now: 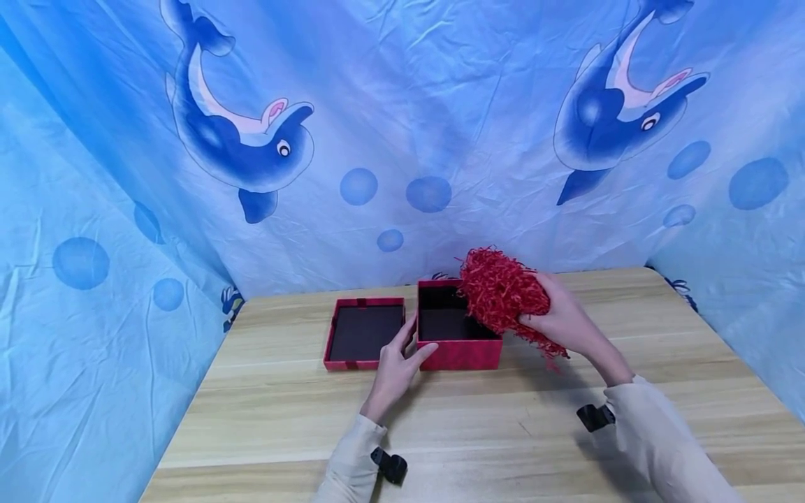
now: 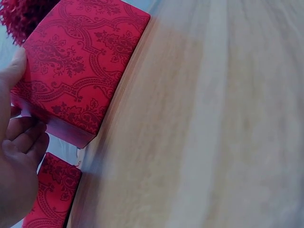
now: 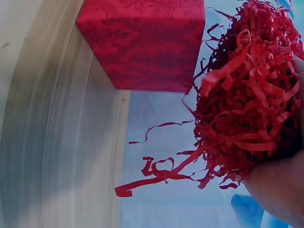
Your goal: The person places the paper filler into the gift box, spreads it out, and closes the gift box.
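Note:
A red gift box (image 1: 468, 355) with a dark flower pattern stands uncovered on the table, its inside black. At its left front corner is my left hand (image 1: 393, 374), thumb on the front face and fingers along the left side; the left wrist view shows the patterned front (image 2: 85, 61) close up. My right hand (image 1: 560, 314) grips a big bundle of red shredded paper (image 1: 499, 290) above the box's right side. Loose strips (image 3: 166, 175) dangle from the bundle in the right wrist view. The bundle hides the box's back right corner.
Left of the box lies its shallow lid (image 1: 367, 332), black inside facing up. The wooden table (image 1: 478, 433) ends just behind the box, where a blue dolphin-print curtain (image 1: 390, 126) hangs; the curtain also closes off both sides.

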`<state>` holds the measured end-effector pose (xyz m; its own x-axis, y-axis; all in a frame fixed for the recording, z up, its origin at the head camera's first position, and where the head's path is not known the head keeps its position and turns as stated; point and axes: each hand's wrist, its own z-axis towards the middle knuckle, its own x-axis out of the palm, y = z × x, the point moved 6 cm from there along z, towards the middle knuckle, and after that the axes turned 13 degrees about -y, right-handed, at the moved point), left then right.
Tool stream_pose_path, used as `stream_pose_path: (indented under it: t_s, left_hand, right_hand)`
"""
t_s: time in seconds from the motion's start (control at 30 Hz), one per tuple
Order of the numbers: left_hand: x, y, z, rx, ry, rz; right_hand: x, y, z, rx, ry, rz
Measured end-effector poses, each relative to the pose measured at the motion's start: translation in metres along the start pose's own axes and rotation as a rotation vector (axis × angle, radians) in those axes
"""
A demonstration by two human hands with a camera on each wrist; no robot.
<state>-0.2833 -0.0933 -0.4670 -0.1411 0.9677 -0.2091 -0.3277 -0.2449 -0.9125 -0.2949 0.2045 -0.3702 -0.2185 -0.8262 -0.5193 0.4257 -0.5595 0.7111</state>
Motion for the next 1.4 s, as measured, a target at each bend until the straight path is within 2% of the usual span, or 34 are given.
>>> stream_pose_path:
  t_s: [0.13,0.43,0.67,0.97,1.27,1.4]
  left_hand:
    - [0.0,-0.001,0.0,0.011,-0.001,-0.008]
    - [0.0,0.002,-0.003,-0.012,0.002,-0.024]
    - [0.001,-0.001,-0.001,-0.006,-0.006,-0.061]
    - [0.0,0.002,-0.001,-0.022,0.002,-0.025]
    - [0.001,0.0,0.0,-0.018,0.0,-0.051]
    - [0.0,-0.014,-0.001,-0.01,-0.006,-0.073]
  right_hand:
    - [0.014,0.005,0.005,-0.026,0.034,-0.029]
    - [0.04,0.013,0.014,-0.061,0.078,-0.095]
    - [0.052,0.022,0.021,-0.088,0.103,-0.2]
    - [0.064,0.034,0.024,-0.169,0.137,-0.316]
    - [0.069,0.041,0.024,-0.228,0.105,-0.283]
    - [0.068,0.047,0.024,-0.278,0.068,-0.24]
